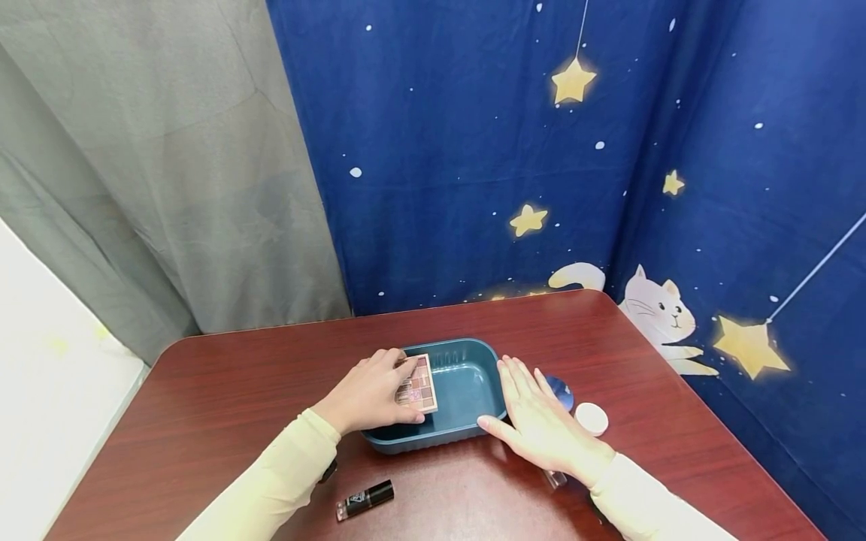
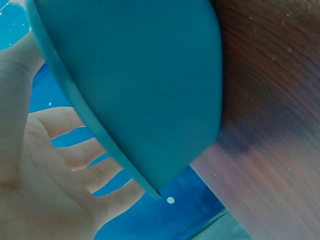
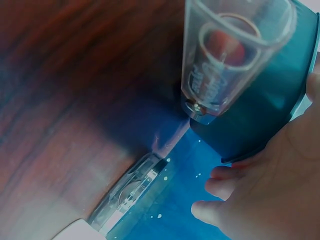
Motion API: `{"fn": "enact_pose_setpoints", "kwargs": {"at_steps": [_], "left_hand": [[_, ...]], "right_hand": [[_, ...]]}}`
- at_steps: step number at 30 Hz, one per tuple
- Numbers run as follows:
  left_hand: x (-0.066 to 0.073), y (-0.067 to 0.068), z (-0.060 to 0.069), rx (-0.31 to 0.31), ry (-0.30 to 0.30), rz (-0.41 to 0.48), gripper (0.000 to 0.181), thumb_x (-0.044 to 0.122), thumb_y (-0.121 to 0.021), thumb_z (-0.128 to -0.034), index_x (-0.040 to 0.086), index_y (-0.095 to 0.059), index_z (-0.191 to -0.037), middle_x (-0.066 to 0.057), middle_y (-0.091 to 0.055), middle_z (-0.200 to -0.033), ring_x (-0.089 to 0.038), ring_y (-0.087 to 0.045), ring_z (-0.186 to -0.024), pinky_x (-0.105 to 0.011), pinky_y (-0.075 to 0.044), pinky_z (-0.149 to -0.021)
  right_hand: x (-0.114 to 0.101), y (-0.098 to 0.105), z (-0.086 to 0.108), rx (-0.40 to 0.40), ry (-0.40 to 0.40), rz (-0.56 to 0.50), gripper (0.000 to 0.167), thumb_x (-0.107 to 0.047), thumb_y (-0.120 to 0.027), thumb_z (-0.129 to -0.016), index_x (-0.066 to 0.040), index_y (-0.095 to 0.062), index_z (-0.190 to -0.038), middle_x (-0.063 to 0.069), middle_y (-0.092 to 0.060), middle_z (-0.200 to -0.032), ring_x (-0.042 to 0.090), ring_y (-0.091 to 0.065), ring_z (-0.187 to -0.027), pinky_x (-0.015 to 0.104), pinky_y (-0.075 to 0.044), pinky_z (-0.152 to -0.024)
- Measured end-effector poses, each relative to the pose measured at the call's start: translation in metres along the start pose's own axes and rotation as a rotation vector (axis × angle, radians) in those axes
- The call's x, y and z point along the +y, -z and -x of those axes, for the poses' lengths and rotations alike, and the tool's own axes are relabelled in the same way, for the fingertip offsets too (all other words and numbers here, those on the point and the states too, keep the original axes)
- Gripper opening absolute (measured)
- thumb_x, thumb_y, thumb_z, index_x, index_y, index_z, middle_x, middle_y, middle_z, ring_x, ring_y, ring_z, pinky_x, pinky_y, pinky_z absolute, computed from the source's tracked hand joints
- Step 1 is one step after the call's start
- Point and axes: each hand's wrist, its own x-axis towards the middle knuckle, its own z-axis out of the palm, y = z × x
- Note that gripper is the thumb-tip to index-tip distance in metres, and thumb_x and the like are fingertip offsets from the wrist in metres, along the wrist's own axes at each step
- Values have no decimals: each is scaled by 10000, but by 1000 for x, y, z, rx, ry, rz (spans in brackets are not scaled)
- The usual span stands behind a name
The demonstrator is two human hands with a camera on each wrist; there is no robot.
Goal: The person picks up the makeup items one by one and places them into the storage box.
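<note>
We note the left hand [image 1: 372, 385] partly closed, thumb and fingers pinching a square, pale-framed palette [image 1: 421, 383] over the left end of a glossy, round-cornered teal basin [image 1: 468, 392]. We record the right hand [image 1: 544, 424] extended, holding nothing, fingers against the basin's right rim; the table [image 1: 237, 391] is reddish, wood-grained.

A makeup palette [image 1: 422, 385] was within the left end of a teal basket [image 1: 440, 437].
Its pale-rimmed grid of pink and brown pans faced upward; the basket, round-cornered and open-topped, stood upright.
</note>
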Motion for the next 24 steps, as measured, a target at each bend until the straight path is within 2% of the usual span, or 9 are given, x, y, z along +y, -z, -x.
{"fn": "enact_pose_setpoints", "kwargs": {"at_steps": [6, 14, 24], "left_hand": [[-1, -5, 0, -15, 8, -7, 920, 634, -785, -747, 103, -544, -1459, -77, -551, -1286, -240, -510, -1133, -487, -451, -990], [-3, -12, -1, -23, 9, -30, 912, 653, -772, -750, 116, -554, -1454, -79, -562, -1292, -242, -518, -1140, -483, -466, -989], [-4, -19, -1, -24, 2, -43, 934, 677, -767, -745, 98, -556, -1447, -85, -565, -1271, -246, -523, -1137, -481, -482, -964]], "right_hand": [[0, 0, 0, -4, -8, 2, 978, -723, -444, -946, -18, -236, -1590, 114, -197, -1658, 295, -175, -1521, 574, -183, -1180], [1, -2, 0, 2, -4, 2, 962, -692, -492, -947, -11, -255, -1584, 119, -203, -1656, 316, -189, -1516, 589, -191, -1173], [3, -3, 0, -9, -16, 5, 1001, -758, -411, -933, -24, -240, -1592, 108, -192, -1661, 285, -157, -1525, 588, -179, -1176]]}}
